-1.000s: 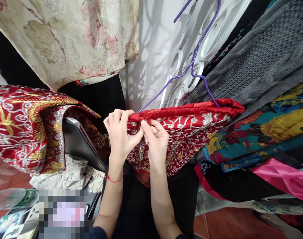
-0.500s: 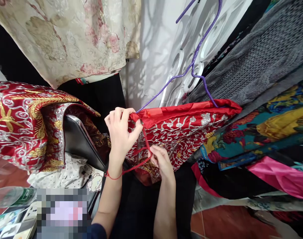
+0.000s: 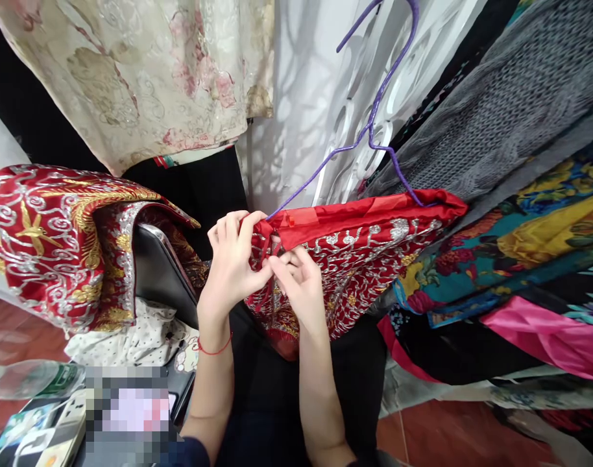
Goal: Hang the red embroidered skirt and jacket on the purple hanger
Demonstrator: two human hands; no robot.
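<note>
A red skirt-like garment [image 3: 369, 259] with silver and gold embroidery hangs from a purple hanger [image 3: 342, 148], its plain red waistband [image 3: 345, 217] uppermost. At the waistband's left end, my left hand [image 3: 233, 259] is closed on the gathered fabric, thumb pointing right. My right hand [image 3: 301, 279] pinches just below the band, close to the left thumb. A red drawstring [image 3: 266, 245] shows by the fingers of both hands; most of it is hidden. A thin red cord bracelet [image 3: 216, 350] circles my left wrist.
Another red embroidered garment [image 3: 38, 246] drapes over a dark chair-like back [image 3: 163, 266] at left. Below it are a plastic bottle [image 3: 34, 379] and a power strip [image 3: 72, 415]. A cream floral garment [image 3: 180, 78] hangs above; grey knit [image 3: 510, 104] and colourful fabrics crowd the right.
My right hand has moved up and slightly left to the waistband, beside my left thumb. The drawstring's long loop, visible earlier between the hands, is now mostly hidden. My left hand stays at the band.
</note>
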